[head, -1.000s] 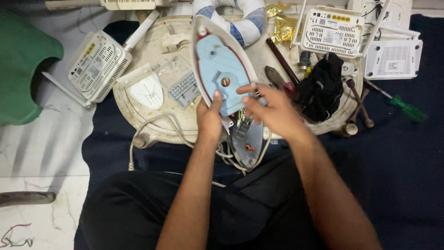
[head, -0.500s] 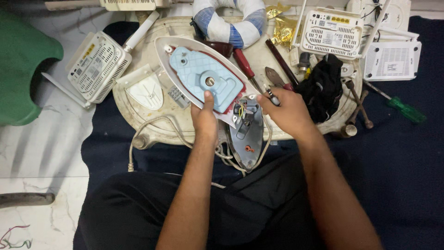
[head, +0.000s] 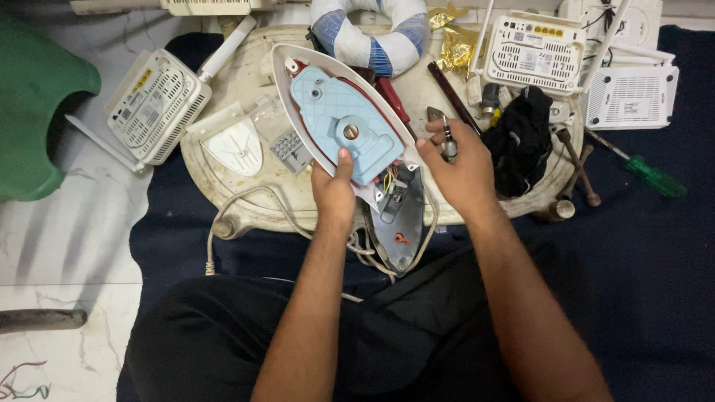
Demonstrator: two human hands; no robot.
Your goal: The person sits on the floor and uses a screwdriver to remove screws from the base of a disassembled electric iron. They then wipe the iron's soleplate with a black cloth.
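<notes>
My left hand [head: 333,190] grips the rear edge of an opened clothes iron [head: 339,126], thumb on its light blue inner plate. The iron's white shell tilts with its nose toward the upper left. Coloured wires run from it to a grey back cover [head: 398,219] lying below. My right hand [head: 458,164] holds a small screwdriver [head: 447,138] by its dark handle, just right of the iron. Both rest over a round cream tray [head: 223,193].
White routers lie at the left [head: 153,104] and upper right [head: 532,52], [head: 629,97]. A blue-striped white ring [head: 369,33], black cloth [head: 521,141], green-handled screwdriver [head: 644,171], red screwdriver [head: 391,97], white cord [head: 246,212] and green stool [head: 37,112] surround the tray.
The iron's body has swung from pointing straight up to tilting toward the upper left. My right hand left the iron and now holds a small screwdriver at its right.
</notes>
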